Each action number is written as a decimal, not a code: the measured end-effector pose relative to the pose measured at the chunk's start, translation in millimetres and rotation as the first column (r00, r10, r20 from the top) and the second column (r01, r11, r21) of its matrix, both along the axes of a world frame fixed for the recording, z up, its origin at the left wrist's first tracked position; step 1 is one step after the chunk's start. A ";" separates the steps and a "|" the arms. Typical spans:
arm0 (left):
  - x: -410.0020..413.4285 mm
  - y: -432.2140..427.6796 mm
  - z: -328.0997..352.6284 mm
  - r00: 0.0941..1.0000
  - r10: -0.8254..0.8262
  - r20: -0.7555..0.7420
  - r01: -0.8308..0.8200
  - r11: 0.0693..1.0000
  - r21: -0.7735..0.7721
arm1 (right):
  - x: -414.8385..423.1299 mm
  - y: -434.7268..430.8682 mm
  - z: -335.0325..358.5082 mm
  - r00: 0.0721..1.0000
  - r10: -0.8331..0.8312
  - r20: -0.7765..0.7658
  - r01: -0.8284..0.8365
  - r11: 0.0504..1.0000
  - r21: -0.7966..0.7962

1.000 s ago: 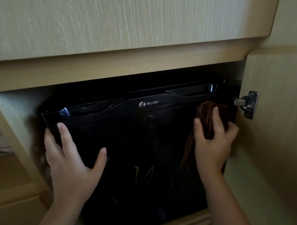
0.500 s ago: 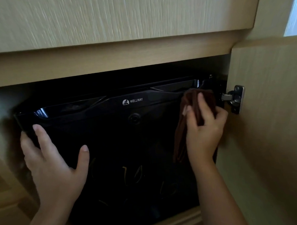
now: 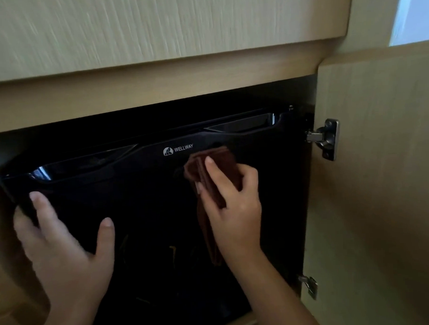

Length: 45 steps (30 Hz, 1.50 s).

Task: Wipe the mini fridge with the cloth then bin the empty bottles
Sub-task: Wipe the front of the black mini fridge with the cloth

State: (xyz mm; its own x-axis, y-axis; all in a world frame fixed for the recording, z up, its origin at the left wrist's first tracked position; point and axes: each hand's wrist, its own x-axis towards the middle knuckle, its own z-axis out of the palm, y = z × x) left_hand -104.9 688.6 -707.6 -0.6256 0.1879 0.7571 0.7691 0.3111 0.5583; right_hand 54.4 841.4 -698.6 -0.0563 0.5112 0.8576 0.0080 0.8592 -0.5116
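Note:
A black mini fridge (image 3: 140,185) with a glossy door and a white WELLWAY logo sits inside a light wooden cabinet. My right hand (image 3: 235,205) presses a folded brown cloth (image 3: 208,167) against the door just below and right of the logo; the cloth's tail hangs down under the hand. My left hand (image 3: 64,242) lies flat with spread fingers on the door's left side, near its edge. No bottles show.
The cabinet's door (image 3: 376,179) stands open on the right, with a metal hinge (image 3: 326,139) at the top and a second hinge (image 3: 309,284) lower down. A wooden panel (image 3: 153,25) runs across above the fridge opening.
My right hand has slid the cloth leftward from the door's upper right corner to near the logo. The left hand stays flat on the left side. The view shifted slightly.

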 end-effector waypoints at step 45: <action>23.6 -51.0 20.0 0.971 -0.215 0.106 0.230 0.960 -0.160 | -18.5 -37.4 6.2 0.992 0.007 -0.128 -0.036 0.974 -0.224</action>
State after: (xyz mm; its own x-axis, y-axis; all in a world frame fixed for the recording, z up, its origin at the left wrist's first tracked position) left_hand -81.3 637.5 -687.5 -0.6149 0.4507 0.6471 0.7809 0.2334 0.5794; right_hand 35.9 803.9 -692.4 0.0318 0.6917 0.7215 -0.0859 0.7211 -0.6875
